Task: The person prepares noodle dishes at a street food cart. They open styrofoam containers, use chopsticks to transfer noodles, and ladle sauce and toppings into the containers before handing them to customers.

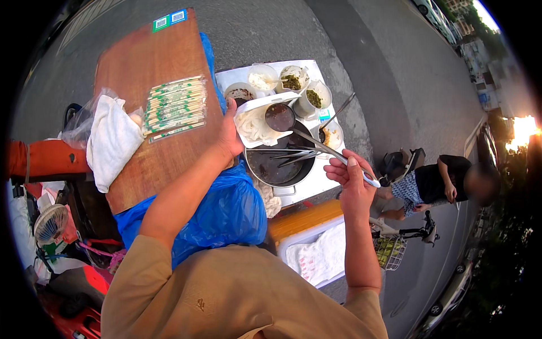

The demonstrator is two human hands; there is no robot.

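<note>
My left hand [230, 134] grips the side of a white foam takeaway box [250, 142], its lid raised. Pale, wide noodles or rice sheets [255, 126] lie inside. In my right hand [355, 178] is the handle of a metal ladle [315, 141]; its bowl, filled with dark brown sauce [280, 117], is over the box's edge. Below both stands a large metal pot [292, 180] of dark liquid, with several metal utensils [296, 156] resting across it. Around it are tubs of chopped greens [314, 98], white bits [259, 80] and a dark paste [240, 94].
Left of the pot, a wooden board [148, 55] carries wrapped chopsticks [175, 105] and a white cloth [112, 142]. Blue plastic bags [220, 207] hang beside it. A lidless bin [288, 245] holds white cloth. At right, a person [436, 182] is near a bicycle basket [389, 252].
</note>
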